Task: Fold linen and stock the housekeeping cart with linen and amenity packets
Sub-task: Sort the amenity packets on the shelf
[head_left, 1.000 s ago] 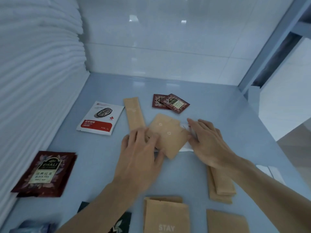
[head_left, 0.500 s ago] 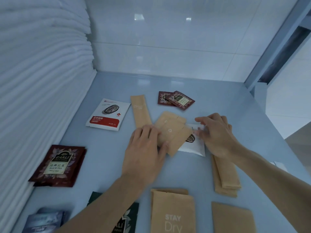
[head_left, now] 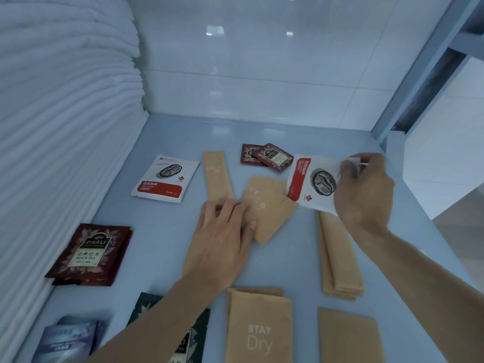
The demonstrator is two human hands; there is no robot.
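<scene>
Right hand (head_left: pixel 362 189) pinches a white coffee packet (head_left: pixel 311 186) by its upper right edge, fingers curled round it, packet lifted and tilted, red band toward the left. Its lower left corner overlaps the square kraft packet (head_left: pixel 264 208). Left hand (head_left: pixel 222 231) lies flat, fingers straight, pressing on the left part of that square kraft packet and touching the bottom end of a long kraft sachet (head_left: pixel 217 176).

All of it sits on a pale blue cart shelf (head_left: pixel 167 247). A 2nd white coffee packet (head_left: pixel 165 179) lies flat just left of the long sachet. 2 small maroon tea packets (head_left: pixel 265 158) overlap behind the square packet. Stack of long kraft sachets (head_left: pixel 339 258) lies below the right hand. Larger maroon black tea packets (head_left: pixel 90 255) sit near the left edge, against the folded white linen stack (head_left: pixel 60 113) filling the left side. Near edge: kraft "STAY Dry" packet (head_left: pixel 259 328), plain kraft packet (head_left: pixel 348 336), dark green packet (head_left: pixel 146 310) partly under the left forearm, bluish foil packet (head_left: pixel 68 336), blurred.
</scene>
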